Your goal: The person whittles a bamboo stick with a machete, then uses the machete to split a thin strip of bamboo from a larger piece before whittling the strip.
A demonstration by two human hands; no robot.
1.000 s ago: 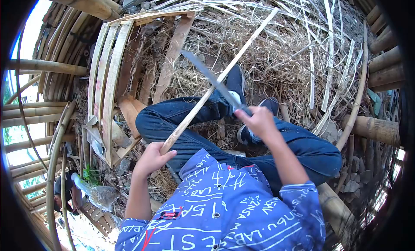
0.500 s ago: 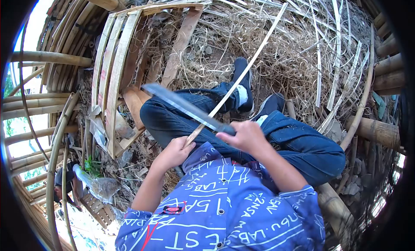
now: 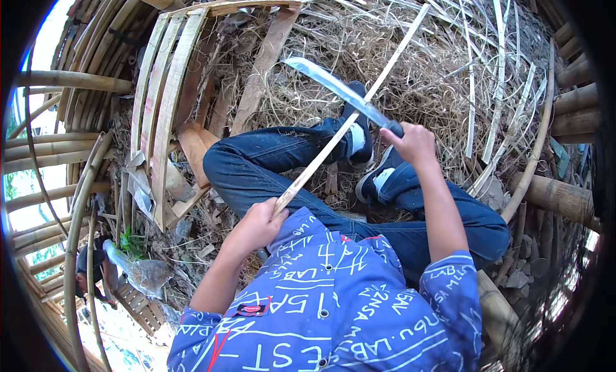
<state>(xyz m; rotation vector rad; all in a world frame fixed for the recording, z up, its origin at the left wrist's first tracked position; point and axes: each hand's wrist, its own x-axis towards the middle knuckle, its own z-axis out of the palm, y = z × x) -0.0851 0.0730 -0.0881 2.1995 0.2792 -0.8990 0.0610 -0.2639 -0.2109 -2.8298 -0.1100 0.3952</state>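
My left hand (image 3: 260, 223) is closed round the near end of a long, pale bamboo strip (image 3: 333, 141). The strip slants away from me over my legs toward the upper right. In my right hand (image 3: 412, 145) is the dark handle of a machete (image 3: 337, 84), its long blade pointing to the upper left. The lower part of the blade crosses the strip about midway along its length. My fingers wrap fully round the handle.
A wooden slatted crate (image 3: 154, 109) stands at the left. Curly shavings (image 3: 308, 90) and loose strips (image 3: 497, 83) cover the ground ahead. A thick bamboo pole (image 3: 555, 197) lies at the right. Another person (image 3: 96, 269) is at the lower left, beyond bamboo rails.
My right hand has moved forward and away from me with the machete, sliding the blade from near my left hand to farther up the strip. My left hand has barely moved.
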